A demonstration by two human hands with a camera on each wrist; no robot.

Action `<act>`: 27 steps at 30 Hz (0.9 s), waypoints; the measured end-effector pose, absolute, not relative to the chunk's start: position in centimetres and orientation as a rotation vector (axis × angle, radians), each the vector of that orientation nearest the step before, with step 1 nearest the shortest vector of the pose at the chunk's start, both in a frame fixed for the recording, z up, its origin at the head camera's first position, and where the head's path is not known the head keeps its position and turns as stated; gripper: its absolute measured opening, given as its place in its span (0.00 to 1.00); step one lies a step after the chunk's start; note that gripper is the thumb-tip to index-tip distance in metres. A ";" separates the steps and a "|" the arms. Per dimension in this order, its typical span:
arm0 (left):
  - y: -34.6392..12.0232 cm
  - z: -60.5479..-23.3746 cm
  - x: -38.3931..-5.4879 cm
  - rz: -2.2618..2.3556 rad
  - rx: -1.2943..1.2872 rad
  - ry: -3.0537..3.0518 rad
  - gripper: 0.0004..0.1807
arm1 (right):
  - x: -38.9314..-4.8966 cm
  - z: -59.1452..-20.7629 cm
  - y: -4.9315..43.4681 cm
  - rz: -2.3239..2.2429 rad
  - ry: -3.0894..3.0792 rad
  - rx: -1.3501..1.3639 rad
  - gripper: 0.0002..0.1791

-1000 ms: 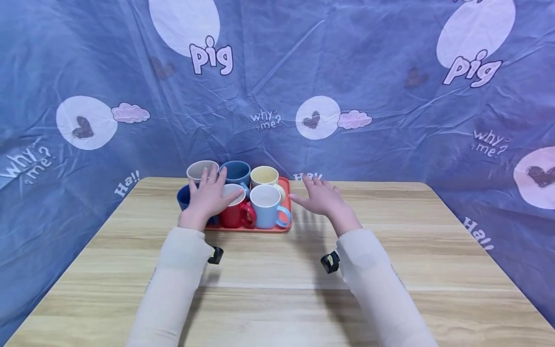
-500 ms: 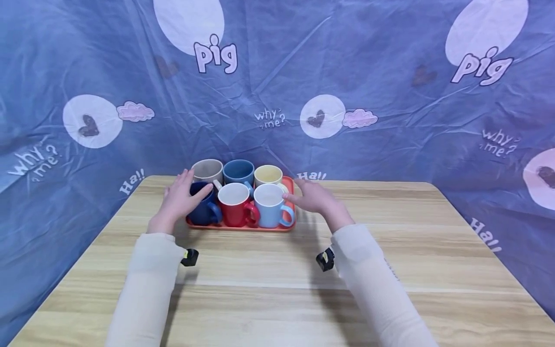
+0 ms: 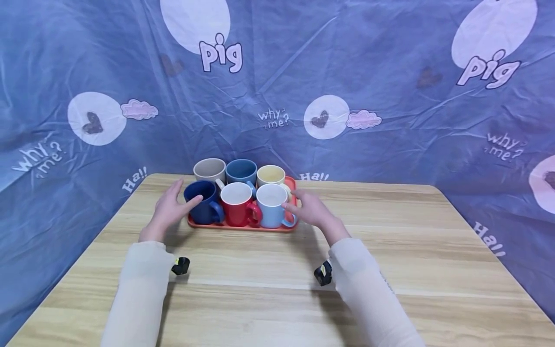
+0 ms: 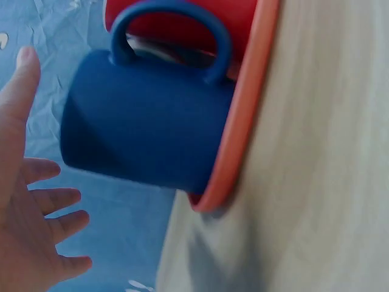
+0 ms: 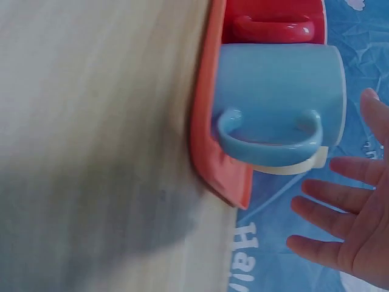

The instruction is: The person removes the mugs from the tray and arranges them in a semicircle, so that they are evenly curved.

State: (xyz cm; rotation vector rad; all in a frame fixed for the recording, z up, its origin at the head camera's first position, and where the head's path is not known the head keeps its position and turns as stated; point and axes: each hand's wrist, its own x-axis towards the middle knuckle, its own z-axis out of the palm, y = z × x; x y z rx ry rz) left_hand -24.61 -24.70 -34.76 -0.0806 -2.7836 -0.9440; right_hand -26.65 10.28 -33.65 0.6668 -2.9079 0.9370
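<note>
An orange-red tray point(image 3: 243, 228) holds several mugs in two rows near the table's far edge. Along its front stand a dark blue mug point(image 3: 204, 207), a red mug point(image 3: 236, 212) and a light blue mug point(image 3: 270, 212). Behind them are a grey mug point(image 3: 209, 168), a teal-blue mug point(image 3: 241, 169) and a cream mug point(image 3: 270, 174). My left hand point(image 3: 169, 209) is beside the dark blue mug, fingers extended and apart from it in the left wrist view. At the tray's right end my right hand point(image 3: 314, 209) spreads its fingers near the light blue mug's handle point(image 5: 273, 149), holding nothing.
The tray stands on a wooden table point(image 3: 243, 299). Blue printed cloth point(image 3: 277, 86) hangs behind and along both sides. A small black device point(image 3: 181, 266) is at the left cuff, another black device point(image 3: 323, 273) at the right.
My left hand has moved left and down from over the mugs to the tray's left side. The right hand has lowered slightly beside the right end. The mugs stay in place on the tray.
</note>
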 end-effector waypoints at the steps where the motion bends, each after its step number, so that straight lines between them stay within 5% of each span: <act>1: -24.9 -34.9 -24.5 -0.967 -0.063 -2.789 0.48 | -26.6 -33.8 10.3 0.973 -2.893 0.676 0.32; 27: -27.3 -39.8 -24.5 -0.857 0.016 -2.992 0.56 | -26.1 -37.2 9.1 1.345 -2.664 0.462 0.13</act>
